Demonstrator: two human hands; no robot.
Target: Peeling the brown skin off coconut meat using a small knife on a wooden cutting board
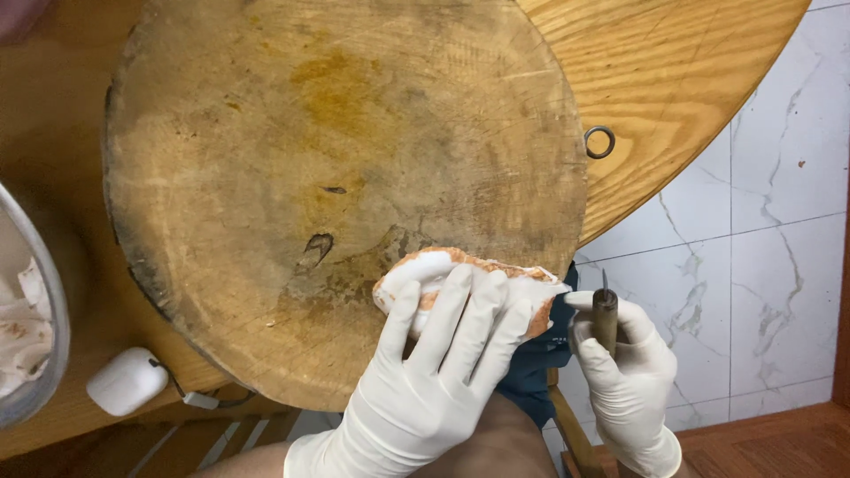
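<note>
**Meat held at the board's near edge**

On the round wooden chopping board [336, 195], near its lower rim, lies a pale, orange-crusted piece of meat [478, 270]. The gloved left hand [443, 345] presses flat on it, fingers spread. The gloved right hand [624, 372] is closed around a knife handle [606, 320], off the board. No cut shows yet. Most of the board lies bare; the table [673, 80] edge runs close on the right.

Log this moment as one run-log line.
left hand: pressing pale food piece on round wooden board | right hand: gripping knife handle, blade edge-on | both gloved
</note>
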